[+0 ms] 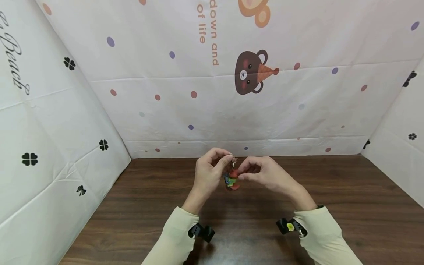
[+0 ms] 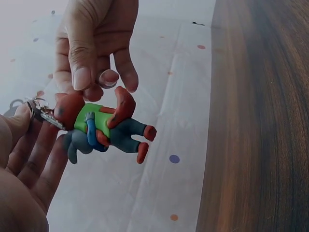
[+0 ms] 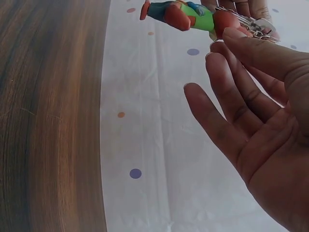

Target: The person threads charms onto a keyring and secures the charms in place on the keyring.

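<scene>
A figurine keychain (image 1: 230, 180) hangs between the two hands above the table. Its figure (image 2: 98, 118) has a red head, a green top, dark blue trousers and red feet, and a smaller grey-blue figure clings to its front. My left hand (image 1: 206, 173) pinches the metal ring and clasp (image 2: 35, 109) at the head end between thumb and fingers. From the other side, my right hand (image 1: 267, 173) pinches the red head with thumb and forefinger; its remaining fingers (image 3: 212, 113) are spread loosely. Part of the metal fittings (image 3: 256, 28) is hidden behind the right thumb.
Beneath the hands lies a dark brown wooden table (image 1: 149, 206). A white sheet with dots and a bear print (image 1: 212, 110) rises behind it, with clover-patterned sheets (image 1: 59, 147) at the sides. Small black cameras (image 1: 208, 233) are strapped at both wrists.
</scene>
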A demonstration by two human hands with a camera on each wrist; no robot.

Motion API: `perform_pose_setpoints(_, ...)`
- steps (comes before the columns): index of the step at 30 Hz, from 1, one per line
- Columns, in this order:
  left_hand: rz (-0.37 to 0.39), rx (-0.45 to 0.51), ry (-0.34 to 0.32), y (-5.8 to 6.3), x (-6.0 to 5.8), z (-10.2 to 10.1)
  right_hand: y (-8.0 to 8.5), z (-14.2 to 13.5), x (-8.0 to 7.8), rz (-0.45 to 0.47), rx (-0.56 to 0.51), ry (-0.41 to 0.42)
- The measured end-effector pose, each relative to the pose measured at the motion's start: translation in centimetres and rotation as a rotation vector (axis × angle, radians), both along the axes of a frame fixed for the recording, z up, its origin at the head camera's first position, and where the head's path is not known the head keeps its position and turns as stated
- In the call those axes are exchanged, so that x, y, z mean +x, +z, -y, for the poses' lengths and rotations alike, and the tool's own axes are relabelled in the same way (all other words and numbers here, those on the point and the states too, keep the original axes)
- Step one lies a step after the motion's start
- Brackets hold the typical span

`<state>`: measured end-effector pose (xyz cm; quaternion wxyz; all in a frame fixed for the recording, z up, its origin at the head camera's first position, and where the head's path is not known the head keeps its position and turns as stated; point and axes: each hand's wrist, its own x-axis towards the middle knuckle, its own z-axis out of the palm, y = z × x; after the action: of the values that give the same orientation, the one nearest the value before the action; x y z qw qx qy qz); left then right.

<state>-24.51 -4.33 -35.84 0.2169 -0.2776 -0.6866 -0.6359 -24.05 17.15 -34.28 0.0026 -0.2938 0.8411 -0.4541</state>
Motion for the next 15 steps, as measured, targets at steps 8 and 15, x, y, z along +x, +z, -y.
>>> perform_pose_setpoints(8, 0.002, -0.042, 0.046, 0.03, 0.17, -0.03, -0.19, 0.52, 0.03, -0.061, -0.004, -0.034)
perform_pose_setpoints(15, 0.012, -0.033, 0.062, 0.05, 0.29, -0.29, -0.69, 0.76, -0.05, -0.096, -0.03, -0.087)
